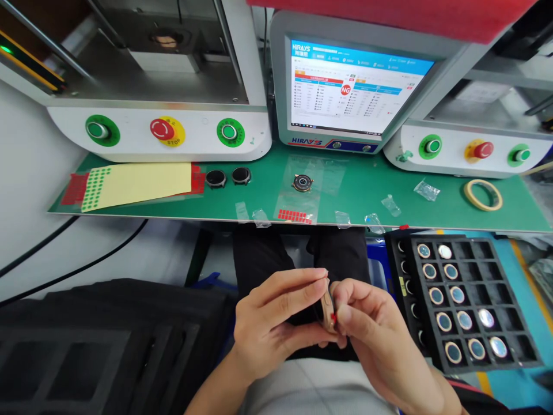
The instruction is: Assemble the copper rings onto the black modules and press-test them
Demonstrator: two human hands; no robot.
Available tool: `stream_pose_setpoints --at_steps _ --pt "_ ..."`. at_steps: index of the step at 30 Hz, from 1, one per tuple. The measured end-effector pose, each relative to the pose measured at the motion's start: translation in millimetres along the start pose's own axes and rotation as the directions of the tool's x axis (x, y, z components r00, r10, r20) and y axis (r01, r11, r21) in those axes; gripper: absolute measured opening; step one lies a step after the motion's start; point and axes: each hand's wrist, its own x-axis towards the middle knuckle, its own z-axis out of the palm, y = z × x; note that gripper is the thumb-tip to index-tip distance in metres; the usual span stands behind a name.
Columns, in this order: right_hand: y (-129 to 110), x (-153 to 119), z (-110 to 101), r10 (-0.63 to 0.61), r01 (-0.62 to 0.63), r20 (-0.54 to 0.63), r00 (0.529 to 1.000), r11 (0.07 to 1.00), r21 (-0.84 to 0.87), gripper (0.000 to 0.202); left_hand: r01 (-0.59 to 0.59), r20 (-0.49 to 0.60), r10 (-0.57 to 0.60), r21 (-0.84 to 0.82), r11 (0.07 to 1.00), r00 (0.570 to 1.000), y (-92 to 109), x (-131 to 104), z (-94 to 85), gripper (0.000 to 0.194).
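Note:
Above my lap, my left hand (276, 323) is closed around a gold watch case (327, 304), its fingers along the top and its thumb underneath. The case is turned edge-on, so its side button shows. My right hand (374, 323) pinches at the right side of the case, where a small red piece (333, 317) shows by the thumb and fingertips. Beyond my hands, another watch case (302, 183) lies back up on a clear bag (298, 202) on the green bench. Two dark watches (216, 178) lie side by side to its left.
A black foam tray (470, 300) with several round watch pieces is at the right. Dark foam trays (64, 369) stand at the left. Machines with buttons flank a monitor (358, 86) showing NG. Tape roll (483, 195), yellow sheet (142, 184) and plastic scraps lie on the bench (268, 199).

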Motion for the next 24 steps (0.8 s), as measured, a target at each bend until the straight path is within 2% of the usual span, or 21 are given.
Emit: stream_pose_setpoints --at_steps 6,9,11,13,16,18,21,24 --pt "8.0 4.5 2.5 0.009 -0.004 -0.084 0.996 0.998 0.069 0.026 0.039 0.013 -0.038 -0.060 0.997 0.999 -8.6 -1.6 1.6 0.055" --pt "6.9 7.8 3.3 0.020 -0.013 -0.058 0.998 0.994 0.110 0.031 0.165 0.012 -0.168 -0.270 0.949 0.986 -13.0 -1.1 6.1 0.057" --pt "3.0 8.3 2.3 -0.006 0.010 -0.028 1.000 0.991 0.135 0.029 0.293 0.034 -0.318 -0.488 0.822 0.947 -13.2 0.2 9.0 0.057" --pt "-2.2 7.1 -0.1 -0.078 0.083 -0.042 0.996 0.988 0.128 0.025 0.388 0.107 -0.433 -0.666 0.637 0.895 -10.8 1.9 10.5 0.046" --pt "-7.7 3.9 -4.9 -0.216 0.222 -0.126 0.968 0.974 0.042 0.017 0.474 0.234 -0.524 -0.791 0.388 0.819 -3.8 3.2 10.7 0.034" --pt "-7.6 2.2 -7.6 -0.285 0.286 -0.150 0.947 0.958 -0.013 0.017 0.503 0.280 -0.568 -0.817 0.282 0.774 1.2 2.0 11.1 0.034" --pt "-2.1 1.0 -10.1 -0.348 0.340 -0.131 0.928 0.937 -0.078 0.016 0.550 0.303 -0.613 -0.793 0.263 0.730 7.1 -2.4 13.3 0.031" --pt "5.4 0.1 -11.9 -0.392 0.378 -0.099 0.914 0.916 -0.138 0.013 0.597 0.285 -0.634 -0.720 0.353 0.719 10.6 -7.6 16.7 0.031"
